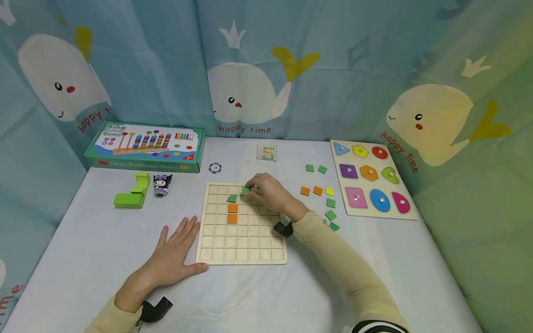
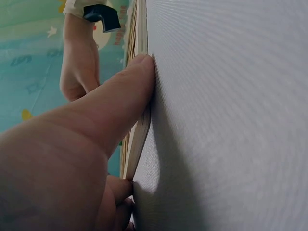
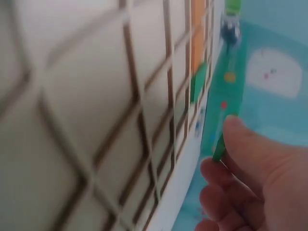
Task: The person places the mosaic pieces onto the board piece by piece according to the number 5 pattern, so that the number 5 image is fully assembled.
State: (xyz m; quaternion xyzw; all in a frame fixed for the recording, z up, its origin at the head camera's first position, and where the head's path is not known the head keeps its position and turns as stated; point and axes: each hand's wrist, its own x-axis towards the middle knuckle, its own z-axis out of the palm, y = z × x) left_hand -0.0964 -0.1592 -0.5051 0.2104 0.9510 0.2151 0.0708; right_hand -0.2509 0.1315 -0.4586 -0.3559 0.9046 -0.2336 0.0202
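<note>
Head: right hand [image 1: 270, 192] pinches a green tile [image 1: 246, 190] at the far row of the grid board [image 1: 250, 243]. Left hand [image 1: 170, 259] palm down, released, fingers spread, at board's left edge. Orange tiles [image 1: 232, 208] and a curved green piece [image 1: 232, 198] share one column. Left wrist: thumb [image 2: 127, 91] touches board edge. Right wrist, blurry: green tile between thumb and forefinger, seemingly clear of the board.

My left hand [image 1: 176, 261] and right hand [image 1: 270, 192], both bare! Tan left sleeve [image 1: 110, 319], matching right sleeve [image 1: 345, 268], curved black piece [image 1: 156, 310] at each end, bold black-and-white stripes [image 1: 380, 326] higher up the right!
</note>
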